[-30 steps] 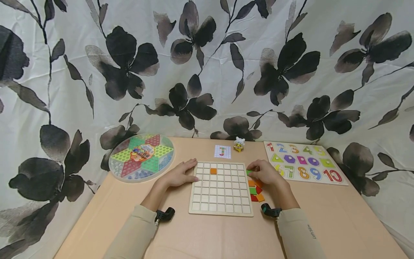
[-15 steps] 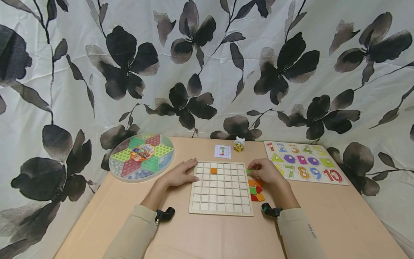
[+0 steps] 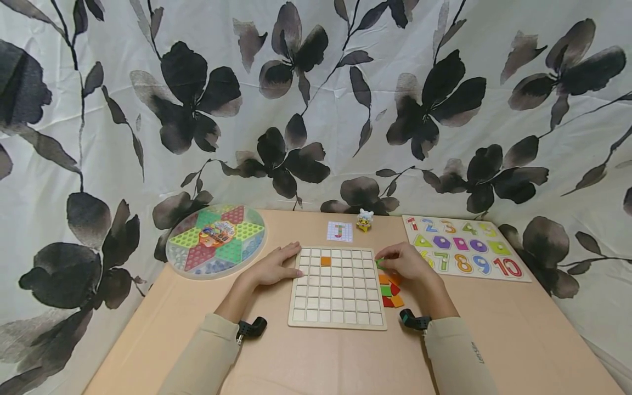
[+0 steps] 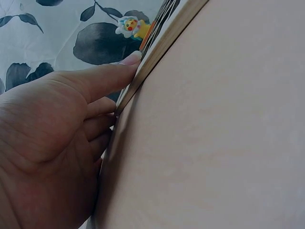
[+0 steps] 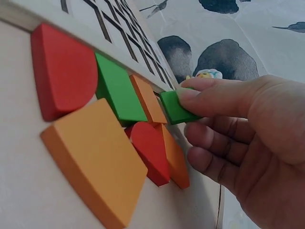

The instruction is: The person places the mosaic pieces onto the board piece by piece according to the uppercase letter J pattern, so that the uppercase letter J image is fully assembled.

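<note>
A white grid board (image 3: 337, 289) with a pale wooden rim lies before me, an orange tile (image 3: 326, 261) in one of its upper cells. My left hand (image 3: 269, 267) rests against the board's left edge; its thumb (image 4: 116, 76) touches the rim in the left wrist view. By the right edge, my right hand (image 3: 407, 264) pinches a green tile (image 5: 175, 108) between thumb and fingers. Just below this hand lie loose tiles: a red one with a rounded end (image 5: 66, 71), a square orange one (image 5: 102, 162), a green one (image 5: 118, 90) and several more.
A card (image 3: 339, 231) showing a coloured letter-like pattern lies behind the board, beside a small yellow figurine (image 3: 365, 220). A round star-patterned game board (image 3: 215, 240) stands at the back left. At the right is a number-and-shape puzzle (image 3: 464, 249). A floral curtain (image 3: 355, 109) hangs behind the table.
My right hand has shifted very slightly left toward the board's edge with the green tile. The left hand and the board stay put.
</note>
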A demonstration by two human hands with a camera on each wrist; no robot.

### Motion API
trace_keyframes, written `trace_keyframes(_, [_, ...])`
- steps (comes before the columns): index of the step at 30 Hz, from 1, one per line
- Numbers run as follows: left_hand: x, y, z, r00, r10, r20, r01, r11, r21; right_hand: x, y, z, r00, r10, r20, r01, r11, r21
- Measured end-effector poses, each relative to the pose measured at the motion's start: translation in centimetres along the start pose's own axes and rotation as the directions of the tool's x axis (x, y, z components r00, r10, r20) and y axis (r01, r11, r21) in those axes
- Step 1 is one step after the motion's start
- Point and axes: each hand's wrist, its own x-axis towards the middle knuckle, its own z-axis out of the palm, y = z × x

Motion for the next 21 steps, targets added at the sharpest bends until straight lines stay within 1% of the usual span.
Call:
trace_keyframes(6, [0.0, 0.0, 0.0, 1.0, 0.013, 0.007, -0.013, 1.0, 0.005, 0.1, 0.1, -0.1, 1.0, 0.018, -0.02, -0.015, 0.995, 0.103])
trace_keyframes(10, [0.0, 0.0, 0.0, 1.0, 0.017, 0.008, -0.017, 1.0, 0.005, 0.0, -0.3, 0.0, 1.0, -0.009, -0.027, 0.013, 0.987, 0.161])
trace_keyframes(15, [0.0, 0.0, 0.0, 1.0, 0.017, 0.008, -0.017, 1.0, 0.009, -0.1, -0.9, 0.2, 0.998, -0.058, -0.033, 0.063, 0.981, 0.185])
trace_keyframes(21, [0.1, 0.1, 0.0, 1.0, 0.01, 0.005, -0.01, 1.0, 0.017, 0.1, -1.4, 0.5, 0.996, -0.078, -0.041, 0.085, 0.972, 0.219])
